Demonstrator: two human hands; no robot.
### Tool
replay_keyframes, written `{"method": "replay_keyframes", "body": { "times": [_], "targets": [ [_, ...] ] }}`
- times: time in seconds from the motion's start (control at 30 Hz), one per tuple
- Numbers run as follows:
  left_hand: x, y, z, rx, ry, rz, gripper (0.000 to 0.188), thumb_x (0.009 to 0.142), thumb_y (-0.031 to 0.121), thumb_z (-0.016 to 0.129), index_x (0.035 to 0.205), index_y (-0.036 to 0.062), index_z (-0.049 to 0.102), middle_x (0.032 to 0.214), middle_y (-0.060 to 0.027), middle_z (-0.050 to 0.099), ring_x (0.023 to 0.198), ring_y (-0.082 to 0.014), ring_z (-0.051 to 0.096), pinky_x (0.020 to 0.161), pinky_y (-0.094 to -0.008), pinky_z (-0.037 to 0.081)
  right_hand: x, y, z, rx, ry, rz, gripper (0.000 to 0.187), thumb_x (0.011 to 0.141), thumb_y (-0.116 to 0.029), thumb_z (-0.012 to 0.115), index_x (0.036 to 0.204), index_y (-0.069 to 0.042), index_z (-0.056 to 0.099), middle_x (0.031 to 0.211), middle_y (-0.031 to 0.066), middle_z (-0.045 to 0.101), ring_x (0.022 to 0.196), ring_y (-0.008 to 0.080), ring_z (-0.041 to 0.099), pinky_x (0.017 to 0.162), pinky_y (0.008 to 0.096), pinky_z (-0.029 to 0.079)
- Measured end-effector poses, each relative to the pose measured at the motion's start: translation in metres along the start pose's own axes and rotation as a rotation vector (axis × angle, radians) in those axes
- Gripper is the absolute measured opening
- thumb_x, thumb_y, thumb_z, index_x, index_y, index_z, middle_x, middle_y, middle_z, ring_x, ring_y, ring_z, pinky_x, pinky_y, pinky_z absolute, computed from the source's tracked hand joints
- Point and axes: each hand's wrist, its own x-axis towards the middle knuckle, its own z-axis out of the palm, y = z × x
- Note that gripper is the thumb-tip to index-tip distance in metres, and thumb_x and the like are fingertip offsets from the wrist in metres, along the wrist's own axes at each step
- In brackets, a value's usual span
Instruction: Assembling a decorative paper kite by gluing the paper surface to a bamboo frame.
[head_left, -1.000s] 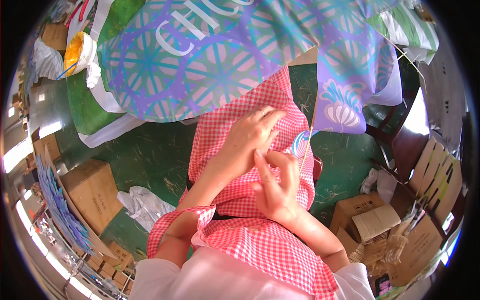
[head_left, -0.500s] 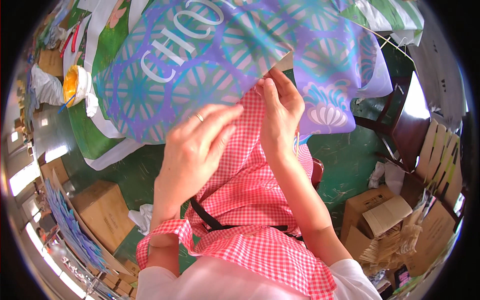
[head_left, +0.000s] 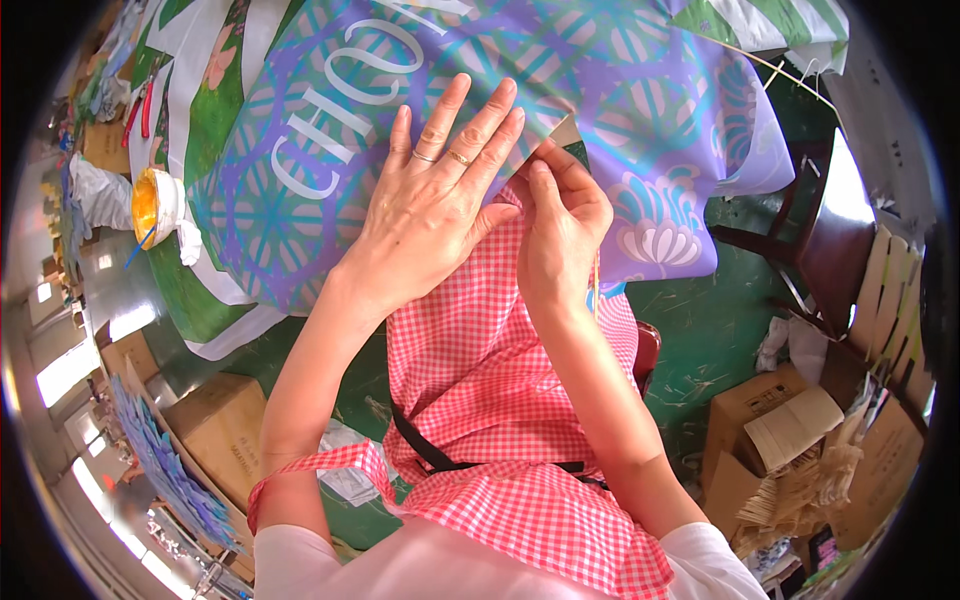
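Note:
A large purple printed sheet (head_left: 640, 100) with turquoise and pink patterns and pale lettering spreads in front of me, over my lap's far edge. My left hand (head_left: 425, 215) lies flat on it, fingers spread, two of them wearing rings. Just right of it, my right hand (head_left: 565, 225) pinches the sheet's near edge between thumb and fingers. Whether something small is also in that pinch is hidden. Beside the right fingertips the edge turns up, showing a brownish patch. A red-and-white checked apron (head_left: 470, 360) covers my lap below both hands.
At the left stand a white tub with a yellow inside (head_left: 158, 205) and red-handled pliers (head_left: 146, 110). Cardboard boxes (head_left: 215, 430) sit on the green floor at left, with another open box (head_left: 745, 420) at right. A dark chair (head_left: 820, 235) stands at the right.
My left hand has moved up and forward from above the apron and now rests spread on the sheet. The right hand keeps its pinch in nearly the same place.

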Motion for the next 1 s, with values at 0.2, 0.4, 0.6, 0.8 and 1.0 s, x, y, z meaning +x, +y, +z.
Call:
{"method": "replay_keyframes", "body": {
  "times": [0.2,0.4,0.6,0.8,1.0],
  "targets": [
    [0.0044,-0.0006,0.0019,-0.004,-0.048,0.009,0.078,0.085,0.025,0.065,0.153,0.0185,0.027,0.162,-0.0003,0.013,0.149,-0.0327,0.007,0.114,-0.0639,0.013,-0.0016,-0.0024,0.0033,0.008,0.037,0.018,0.020,0.094,0.001,0.053,0.110,0.008,0.063,0.091,0.0062,0.063,0.079,0.0114,0.060,0.070,0.0232,0.050],
    [0.0035,0.0001,0.0041,-0.006,-0.050,0.014,0.078,0.084,0.023,0.066,0.152,0.0199,0.028,0.162,0.0000,0.012,0.149,-0.0328,0.006,0.113,-0.0655,0.012,0.0004,0.0020,-0.0015,-0.011,-0.008,0.014,0.024,0.095,0.000,0.053,0.116,0.010,0.059,0.101,0.0120,0.066,0.085,0.0161,0.065,0.078,0.0270,0.055],
    [0.0044,0.0023,0.0057,0.001,-0.057,0.023,0.076,0.085,0.023,0.066,0.152,0.0223,0.030,0.162,0.0004,0.012,0.149,-0.0328,0.006,0.112,-0.0676,0.012,-0.0013,0.0000,0.0047,0.040,0.033,0.003,0.023,0.094,0.003,0.052,0.114,0.009,0.062,0.096,0.0076,0.066,0.082,0.0117,0.061,0.075,0.0238,0.052],
    [0.0067,0.0033,0.0050,0.006,-0.055,0.031,0.071,0.086,0.024,0.065,0.150,0.0243,0.034,0.162,0.0008,0.013,0.149,-0.0328,0.007,0.111,-0.0687,0.012,-0.0024,-0.0030,0.0023,0.024,-0.010,0.022,0.026,0.095,-0.001,0.054,0.119,0.010,0.058,0.111,0.0148,0.065,0.097,0.0209,0.066,0.087,0.0308,0.054],
    [0.0082,0.0040,0.0034,0.032,-0.056,0.029,0.067,0.086,0.025,0.065,0.148,0.0279,0.039,0.162,0.0008,0.014,0.148,-0.0341,0.008,0.110,-0.0699,0.012,-0.0026,-0.0013,0.0010,0.022,-0.005,0.019,0.026,0.095,0.000,0.054,0.119,0.010,0.058,0.111,0.0147,0.065,0.097,0.0198,0.065,0.086,0.0297,0.054]
  ]
}}
